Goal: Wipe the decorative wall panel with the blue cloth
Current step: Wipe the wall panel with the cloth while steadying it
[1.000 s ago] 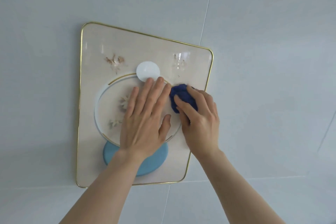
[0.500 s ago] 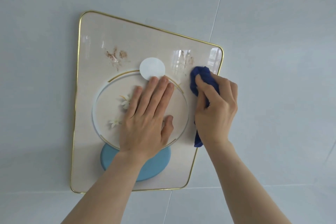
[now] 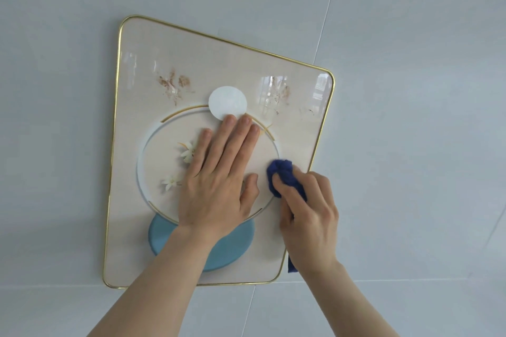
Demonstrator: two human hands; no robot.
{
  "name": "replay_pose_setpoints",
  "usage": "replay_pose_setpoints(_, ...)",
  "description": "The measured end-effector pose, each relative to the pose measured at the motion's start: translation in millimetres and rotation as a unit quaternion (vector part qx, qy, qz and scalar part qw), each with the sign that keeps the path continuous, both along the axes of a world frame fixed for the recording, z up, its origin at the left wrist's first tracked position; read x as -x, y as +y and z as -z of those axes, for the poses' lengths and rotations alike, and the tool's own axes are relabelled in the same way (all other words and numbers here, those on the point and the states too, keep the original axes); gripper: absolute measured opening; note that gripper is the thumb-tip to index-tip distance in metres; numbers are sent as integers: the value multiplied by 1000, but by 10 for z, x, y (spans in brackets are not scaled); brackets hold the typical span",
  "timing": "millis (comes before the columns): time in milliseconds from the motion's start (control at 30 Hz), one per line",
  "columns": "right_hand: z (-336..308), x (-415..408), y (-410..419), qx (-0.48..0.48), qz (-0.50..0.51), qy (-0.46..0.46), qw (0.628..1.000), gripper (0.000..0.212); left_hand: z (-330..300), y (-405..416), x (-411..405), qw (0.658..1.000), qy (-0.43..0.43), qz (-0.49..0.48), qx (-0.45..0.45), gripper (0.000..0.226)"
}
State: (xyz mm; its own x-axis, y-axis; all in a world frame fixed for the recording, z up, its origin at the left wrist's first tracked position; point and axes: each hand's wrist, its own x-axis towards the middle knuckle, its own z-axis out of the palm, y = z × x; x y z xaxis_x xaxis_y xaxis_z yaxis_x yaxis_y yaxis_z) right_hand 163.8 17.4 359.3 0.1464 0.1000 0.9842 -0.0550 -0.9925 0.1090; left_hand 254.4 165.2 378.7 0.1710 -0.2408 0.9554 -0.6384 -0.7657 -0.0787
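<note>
Two hands on the wall panel (image 3: 137,200)! Left hand (image 3: 219,186) spread flat mid-panel. Right hand (image 3: 309,216) bunches the blue cloth (image 3: 282,172) near the panel's right edge.

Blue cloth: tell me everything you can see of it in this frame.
The blue cloth is dark blue, soft and bunched into a wad. The right hand closes over it, pressing it against the wall panel near its right edge. A loose tail hangs below the wrist, past the gold trim.

Glossy, smooth panel (image 3: 142,68) with shiny gold metal-look trim (image 3: 116,117); soft, fuzzy blue cloth (image 3: 284,172).
</note>
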Motion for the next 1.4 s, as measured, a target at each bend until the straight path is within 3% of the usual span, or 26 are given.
replay_pose_setpoints(100, 46, 90, 23, 1, -4, 42, 999, 41, -5, 8, 0, 1000, 3, -1, -4, 73)
replay_pose_setpoints(200, -44, 243, 85, -61, -49, 71, 994, 37, -2, 12, 3, 1000, 6, 3, -3, 73)
replay_pose_setpoints(300, -473, 275, 172, -119, -99, 1, 988, 27, -8, 17, 0, 1000, 2, 5, -1, 75)
replay_pose_setpoints(433, -1040, 31, 177, -53, -88, -24, 994, 21, -9, 30, -1, 1000, 2, 4, -7, 77)
replay_pose_setpoints(800, -975, -296, 207, 72, -76, -48, 993, 20, 2, 2, -21, 1000, 5, -6, -4, 76)
replay_pose_setpoints(1000, -1399, -340, 300, -6, -78, -104, 991, 23, 1, 2, -26, 1000, 6, 4, -5, 77)
replay_pose_setpoints(1167, -1234, -314, 318, -93, -75, -133, 984, 22, -4, 28, -17, 1000, 5, 8, -8, 77)
replay_pose_setpoints(1400, -1183, -256, 296, -127, -56, -120, 983, 22, -2, 14, -25, 1000, 5, 4, -6, 78)
